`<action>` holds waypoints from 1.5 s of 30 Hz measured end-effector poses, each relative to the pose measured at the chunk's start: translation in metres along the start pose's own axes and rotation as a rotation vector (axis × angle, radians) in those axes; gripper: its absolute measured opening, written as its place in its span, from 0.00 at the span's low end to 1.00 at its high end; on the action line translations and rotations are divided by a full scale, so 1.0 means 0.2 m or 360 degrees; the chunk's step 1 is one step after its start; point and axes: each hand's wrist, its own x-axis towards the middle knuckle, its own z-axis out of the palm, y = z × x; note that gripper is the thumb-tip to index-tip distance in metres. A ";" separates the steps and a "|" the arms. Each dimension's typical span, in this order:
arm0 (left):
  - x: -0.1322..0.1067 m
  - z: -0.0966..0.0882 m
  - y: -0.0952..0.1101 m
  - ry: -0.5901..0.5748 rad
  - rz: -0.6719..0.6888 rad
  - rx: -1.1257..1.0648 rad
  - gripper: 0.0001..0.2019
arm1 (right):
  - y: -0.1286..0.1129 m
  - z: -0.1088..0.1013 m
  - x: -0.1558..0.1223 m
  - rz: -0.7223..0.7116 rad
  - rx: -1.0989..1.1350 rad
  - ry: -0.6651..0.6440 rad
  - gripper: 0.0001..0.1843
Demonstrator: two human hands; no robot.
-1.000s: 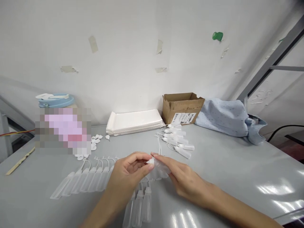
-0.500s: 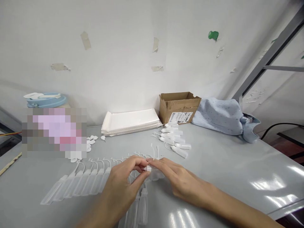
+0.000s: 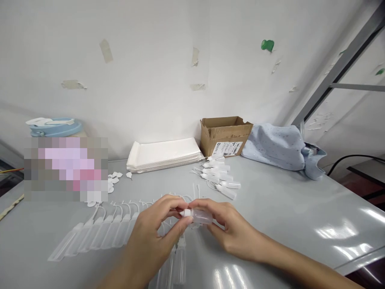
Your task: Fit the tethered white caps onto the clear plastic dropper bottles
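Between my two hands a small translucent squeeze bottle point(image 3: 202, 216) lies sideways, its white cap point(image 3: 187, 212) pointing left. My left hand point(image 3: 159, 228) pinches the cap between thumb and fingers. At the other end, my right hand point(image 3: 231, 224) grips the bottle's body with thumb and forefinger. A row of similar bottles point(image 3: 102, 235), each with a thin bent tube at the top, lies to the left of my left hand. More bottles point(image 3: 179, 265) lie below the hands, partly covered by my left hand and wrist.
Several capped bottles point(image 3: 221, 174) lie loose before an open cardboard box point(image 3: 225, 140). Beside it are a stack of white envelopes point(image 3: 164, 154) and a light blue cloth point(image 3: 273, 146). White caps point(image 3: 114, 180) are scattered at the left, near a blurred pink item point(image 3: 69, 160).
My right hand has come up from the bottles on the table and now holds a bottle's body against the cap in my left hand. The view has shifted slightly.
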 end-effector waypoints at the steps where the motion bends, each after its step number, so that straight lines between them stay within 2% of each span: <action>1: 0.00 0.00 0.01 0.0006 -0.0154 -0.0086 0.04 | 0.00 0.00 0.00 -0.0043 -0.0017 0.0017 0.34; 4: 0.00 0.00 0.04 -0.0018 -0.0573 -0.0293 0.08 | 0.01 0.01 -0.01 -0.0144 -0.0049 0.0028 0.36; 5: 0.00 0.00 0.04 -0.0043 -0.0652 -0.0339 0.09 | 0.01 0.02 -0.01 -0.0164 -0.0058 0.0023 0.36; 7: 0.00 0.01 0.04 -0.0060 -0.0659 -0.0374 0.09 | 0.01 0.02 -0.02 -0.0171 -0.0084 0.0018 0.37; 9: 0.00 0.01 0.01 -0.0027 -0.0462 -0.0292 0.07 | 0.01 0.02 -0.02 -0.0104 -0.0110 0.0023 0.36; 13: -0.01 0.02 -0.03 0.0024 0.0192 -0.0016 0.06 | 0.00 0.02 -0.01 0.0111 -0.0077 -0.0043 0.32; 14: -0.01 0.02 -0.03 0.0013 0.0249 -0.0004 0.07 | 0.00 0.02 -0.01 0.0114 -0.0055 -0.0061 0.31; 16: -0.01 0.02 -0.02 -0.0010 0.0113 -0.0057 0.06 | 0.01 0.02 -0.01 0.0041 -0.0050 -0.0048 0.30; 18: 0.00 0.02 0.01 -0.0036 -0.0234 -0.0151 0.07 | 0.02 0.03 -0.01 -0.0099 -0.0124 -0.0008 0.29; 20: 0.00 0.02 0.03 -0.0073 -0.0536 -0.0241 0.13 | 0.03 0.04 -0.02 -0.0245 -0.0239 0.0001 0.28; 22: 0.00 0.02 0.04 -0.0154 -0.0681 -0.0314 0.17 | 0.05 0.04 -0.02 -0.0358 -0.0342 -0.0035 0.28; 25: 0.00 0.03 0.04 -0.0222 -0.0723 -0.0436 0.18 | 0.07 0.05 -0.01 -0.0453 -0.0408 -0.0071 0.27; 29: 0.00 0.03 0.04 -0.0279 -0.0721 -0.0485 0.14 | 0.08 0.05 -0.02 -0.0486 -0.0407 -0.0059 0.22; 31: -0.01 0.03 0.04 -0.0229 -0.0631 -0.0377 0.11 | 0.07 0.05 -0.02 -0.0391 -0.0379 -0.0053 0.22; 34: -0.01 0.04 0.04 -0.0146 -0.0446 -0.0217 0.09 | 0.03 0.04 -0.02 -0.0115 -0.0229 -0.0087 0.24; 37: 0.00 0.05 0.04 -0.0276 -0.0614 -0.0298 0.09 | 0.00 0.03 -0.02 0.0031 -0.0158 -0.0184 0.24; 40: 0.00 0.05 0.03 -0.0425 -0.0771 -0.0435 0.12 | 0.01 0.04 -0.03 -0.0049 -0.0263 -0.0213 0.21; 43: 0.00 0.03 0.04 -0.0439 -0.0746 -0.0450 0.14 | 0.03 0.05 -0.04 -0.0084 -0.0361 -0.0106 0.18; 45: 0.00 0.02 0.05 -0.0404 -0.0726 -0.0462 0.14 | 0.03 0.05 -0.04 0.0008 -0.0338 0.0001 0.14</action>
